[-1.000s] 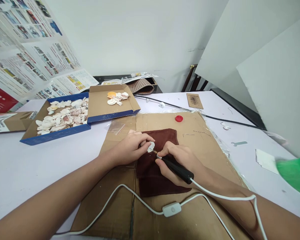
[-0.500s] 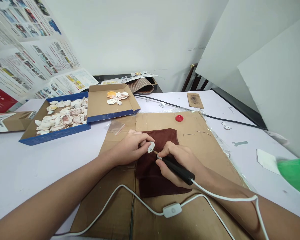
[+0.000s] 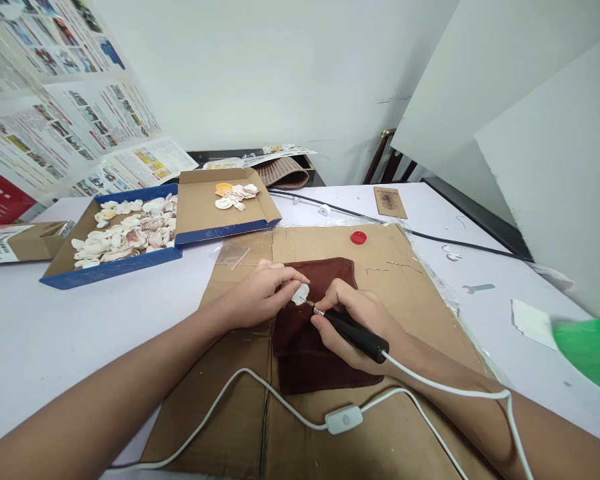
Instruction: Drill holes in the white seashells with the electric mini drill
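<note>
A small white shell (image 3: pixel 301 294) is pinched at its edge by the fingers of my left hand (image 3: pixel 267 293), over a dark brown cloth (image 3: pixel 315 370). My right hand (image 3: pixel 363 320) is wrapped round a black pen-like rotary tool (image 3: pixel 357 335) with a white cable. The tool's thin tip points left and meets the shell's face; whether it touches cannot be made out. Beneath the cloth lies a brown cardboard sheet (image 3: pixel 390 433). An inline switch (image 3: pixel 344 419) sits on the cable in front of the cloth.
Many shells fill a blue box (image 3: pixel 115 263) at the left, with more on its open lid (image 3: pixel 195 207). A red cap (image 3: pixel 359 237) and thin metal pieces lie on the cardboard. Further right are a small wrench (image 3: pixel 479 288) and a green roll (image 3: pixel 587 347).
The shell has shifted slightly left and turned a little between my left fingers. My right hand and the tool have barely moved.
</note>
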Available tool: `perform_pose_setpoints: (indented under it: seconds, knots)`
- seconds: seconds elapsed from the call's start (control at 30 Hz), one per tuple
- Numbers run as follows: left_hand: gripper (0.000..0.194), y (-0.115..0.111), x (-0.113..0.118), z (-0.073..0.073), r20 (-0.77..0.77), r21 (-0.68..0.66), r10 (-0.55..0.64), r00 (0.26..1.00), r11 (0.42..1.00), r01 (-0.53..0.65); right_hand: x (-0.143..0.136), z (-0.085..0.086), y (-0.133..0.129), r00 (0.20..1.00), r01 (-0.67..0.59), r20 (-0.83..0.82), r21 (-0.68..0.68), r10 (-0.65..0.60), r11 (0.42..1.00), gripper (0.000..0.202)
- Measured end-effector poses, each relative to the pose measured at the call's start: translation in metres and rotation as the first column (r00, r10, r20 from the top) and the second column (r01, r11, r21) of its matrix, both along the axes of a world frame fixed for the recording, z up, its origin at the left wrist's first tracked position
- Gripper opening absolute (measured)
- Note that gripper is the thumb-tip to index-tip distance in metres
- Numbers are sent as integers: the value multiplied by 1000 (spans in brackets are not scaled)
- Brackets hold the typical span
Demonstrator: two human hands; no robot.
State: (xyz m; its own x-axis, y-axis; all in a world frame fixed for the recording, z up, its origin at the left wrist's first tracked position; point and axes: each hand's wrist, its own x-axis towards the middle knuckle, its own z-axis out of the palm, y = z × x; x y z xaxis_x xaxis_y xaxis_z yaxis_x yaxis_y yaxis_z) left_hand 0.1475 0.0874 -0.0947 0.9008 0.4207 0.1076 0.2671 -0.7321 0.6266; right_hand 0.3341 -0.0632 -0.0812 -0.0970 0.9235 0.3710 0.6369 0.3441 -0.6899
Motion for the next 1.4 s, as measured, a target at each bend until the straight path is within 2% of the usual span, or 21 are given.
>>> perform_pose_setpoints:
  seconds: [0.23,0.6,1.0,1.4]
  knots:
    - [35,0,0,0,21,1,-1,1000,1000,1,-2,4,2,999,4,-48,-89,-9,996,15]
    - [27,-3,4,-1,31,6,47,998,999,-47,5,-7,1,993,66,-107,134,-52,989,11]
    - [27,-2,3,-4,50,-6,35,998,999,-35,3,-7,1,993,51,-111,70,-43,996,10]
    - [27,-2,3,-5,51,2,39,998,999,-39,2,-4,1,996,39,-86,84,-32,996,11]
